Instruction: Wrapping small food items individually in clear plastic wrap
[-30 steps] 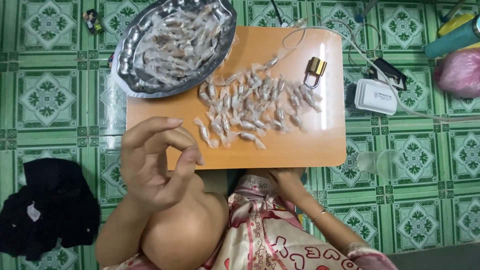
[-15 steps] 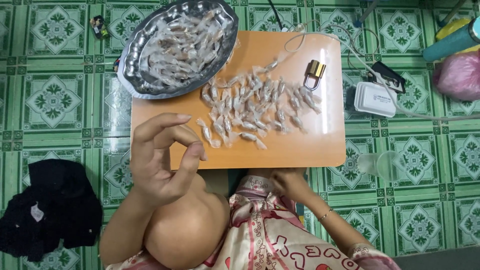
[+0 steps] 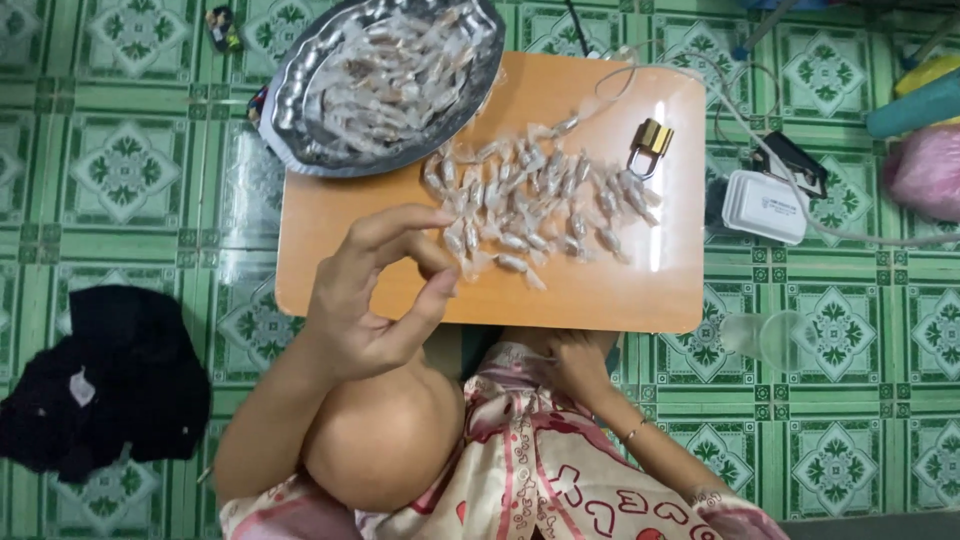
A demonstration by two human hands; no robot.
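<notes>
Your left hand (image 3: 365,300) hovers over the near edge of the desk (image 3: 330,225), its grip narrow and holding nothing, just beside the candies (image 3: 530,200), while your right hand (image 3: 580,365) is half hidden under that desk, so I cannot tell its grip.

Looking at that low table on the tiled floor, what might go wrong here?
The metal tray of wrapped pieces overhangs the wooden table's far left corner, so a nudge might tip it. The loose wrapped candies lie spread out, some close to the padlock and cable, and could get swept off. The left hand is raised near the pile's edge; the right hand rests below the table, so its fingers are hidden.
</notes>
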